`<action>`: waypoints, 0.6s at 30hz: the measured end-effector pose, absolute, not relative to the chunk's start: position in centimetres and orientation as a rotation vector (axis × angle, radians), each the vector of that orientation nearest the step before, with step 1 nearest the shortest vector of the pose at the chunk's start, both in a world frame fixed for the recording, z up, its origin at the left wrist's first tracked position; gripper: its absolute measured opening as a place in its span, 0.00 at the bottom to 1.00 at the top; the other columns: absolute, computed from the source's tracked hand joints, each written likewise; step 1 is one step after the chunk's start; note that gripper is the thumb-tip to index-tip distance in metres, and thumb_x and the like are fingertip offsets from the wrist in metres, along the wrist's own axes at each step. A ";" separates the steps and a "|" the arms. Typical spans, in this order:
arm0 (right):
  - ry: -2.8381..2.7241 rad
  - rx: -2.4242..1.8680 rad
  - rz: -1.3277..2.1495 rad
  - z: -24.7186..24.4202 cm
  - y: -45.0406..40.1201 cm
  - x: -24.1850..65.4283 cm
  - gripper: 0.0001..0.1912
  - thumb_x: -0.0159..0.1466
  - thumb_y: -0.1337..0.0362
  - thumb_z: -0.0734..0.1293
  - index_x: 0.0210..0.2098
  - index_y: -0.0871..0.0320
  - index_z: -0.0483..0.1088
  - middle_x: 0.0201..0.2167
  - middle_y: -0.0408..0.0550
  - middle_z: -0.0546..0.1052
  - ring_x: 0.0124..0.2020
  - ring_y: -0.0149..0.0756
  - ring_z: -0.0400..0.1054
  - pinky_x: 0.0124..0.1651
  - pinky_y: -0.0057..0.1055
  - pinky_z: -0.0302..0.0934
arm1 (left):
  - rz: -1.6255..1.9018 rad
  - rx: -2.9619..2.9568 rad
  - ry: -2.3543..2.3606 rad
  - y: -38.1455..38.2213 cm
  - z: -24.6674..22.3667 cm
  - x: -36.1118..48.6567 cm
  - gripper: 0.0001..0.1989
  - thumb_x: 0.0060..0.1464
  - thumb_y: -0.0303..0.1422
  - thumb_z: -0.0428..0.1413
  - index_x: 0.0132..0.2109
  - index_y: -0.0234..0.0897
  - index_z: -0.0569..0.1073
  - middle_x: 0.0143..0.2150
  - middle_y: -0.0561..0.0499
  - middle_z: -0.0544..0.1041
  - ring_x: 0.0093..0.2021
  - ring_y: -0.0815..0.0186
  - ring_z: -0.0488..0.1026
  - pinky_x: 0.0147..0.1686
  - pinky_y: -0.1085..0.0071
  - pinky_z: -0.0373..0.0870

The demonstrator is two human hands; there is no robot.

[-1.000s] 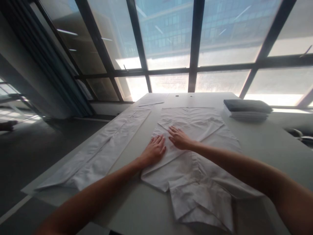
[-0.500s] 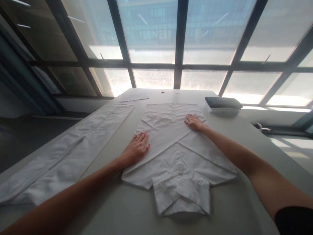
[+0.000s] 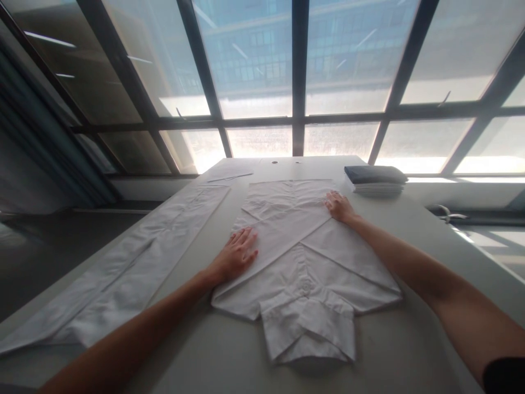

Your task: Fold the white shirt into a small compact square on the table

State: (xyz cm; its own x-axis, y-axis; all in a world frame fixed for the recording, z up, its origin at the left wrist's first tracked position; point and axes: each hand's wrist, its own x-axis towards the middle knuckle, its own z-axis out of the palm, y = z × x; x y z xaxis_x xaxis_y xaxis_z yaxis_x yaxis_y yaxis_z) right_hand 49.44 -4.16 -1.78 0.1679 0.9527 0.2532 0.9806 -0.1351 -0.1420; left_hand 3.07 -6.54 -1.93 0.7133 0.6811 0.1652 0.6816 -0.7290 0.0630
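Observation:
A white shirt [image 3: 287, 235] lies face down on the table, its sides folded inward so that the folds run slantwise over it. Its collar end [image 3: 309, 328] points toward me. On the shirt's left side my left hand [image 3: 237, 254] lies flat, fingers stretched out and holding nothing. My right hand [image 3: 340, 207] rests on the upper right edge of the shirt, palm down, fingers slightly bent and apart. Neither hand pinches the cloth, as far as I can see.
Another long white cloth piece [image 3: 135, 262] is spread along the table's left side. A folded stack with a dark cloth [image 3: 375, 174] on top of white ones stands at the far right. The white table [image 3: 381, 350] reaches toward large windows [image 3: 258, 60].
My right hand has slid a little outward to the shirt's right edge. My left hand stays flat in about the same place on the shirt. The view has tilted slightly.

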 end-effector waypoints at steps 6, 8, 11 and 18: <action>-2.018 -2.008 0.005 -1.3 -6.3 44.1 0.31 0.76 0.54 0.51 0.71 0.63 0.60 0.75 0.62 0.56 0.77 0.49 0.44 0.74 0.53 0.42 | -0.158 -3.042 -0.965 -8.8 -0.3 3.8 0.35 0.70 0.53 0.46 0.76 0.41 0.58 0.78 0.42 0.51 0.77 0.48 0.47 0.73 0.47 0.48; -2.192 -1.872 0.140 -1.5 -6.9 42.3 0.33 0.76 0.50 0.51 0.73 0.59 0.58 0.77 0.58 0.51 0.77 0.48 0.41 0.74 0.52 0.41 | -0.093 -3.094 -0.895 -9.3 -0.2 4.0 0.35 0.71 0.54 0.44 0.77 0.45 0.55 0.79 0.45 0.50 0.78 0.48 0.46 0.73 0.47 0.46; -2.336 -1.781 0.240 -1.9 -7.5 41.2 0.35 0.76 0.45 0.50 0.76 0.56 0.53 0.78 0.55 0.46 0.78 0.48 0.37 0.75 0.55 0.37 | -0.067 -3.134 -0.795 -9.4 -0.1 4.1 0.34 0.71 0.54 0.44 0.77 0.49 0.53 0.79 0.47 0.48 0.78 0.50 0.44 0.74 0.48 0.43; -2.134 -2.138 0.134 -2.0 -8.5 46.7 0.36 0.76 0.50 0.48 0.76 0.62 0.50 0.78 0.57 0.46 0.78 0.48 0.39 0.75 0.52 0.38 | -0.019 -3.152 -0.795 -9.3 -0.2 4.0 0.34 0.72 0.54 0.42 0.77 0.48 0.52 0.79 0.46 0.46 0.78 0.50 0.43 0.74 0.47 0.41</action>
